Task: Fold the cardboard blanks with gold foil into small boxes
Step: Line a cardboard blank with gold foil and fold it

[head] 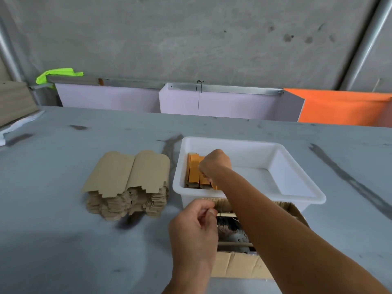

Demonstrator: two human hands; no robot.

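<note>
Right hand (215,164) reached into white plastic tub (250,195), fingers curled, grasp on the gold-faced folded boxes (196,171) at its left wall not discernible, left hand (194,228) loosely curled, holding nothing, near tub's front rim, stack of brown cardboard blanks (129,183) just left of tub, bare grey tabletop (53,240) around stack.

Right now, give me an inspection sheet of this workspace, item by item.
Surface: grey table, dark smudges.
Job's things: stack of flat blanks, brown side up; folded gold boxes in the left end of the white tub.
Clutter: open carton against the tub's near side, contents unclear.
Hands: right hand reaches into the tub at the boxes, grip hidden; left hand curled, whether it holds anything unclear.
Cables: nothing seen.
Surroundings: concrete wall, white panels, orange sheet, green cloth.
</note>
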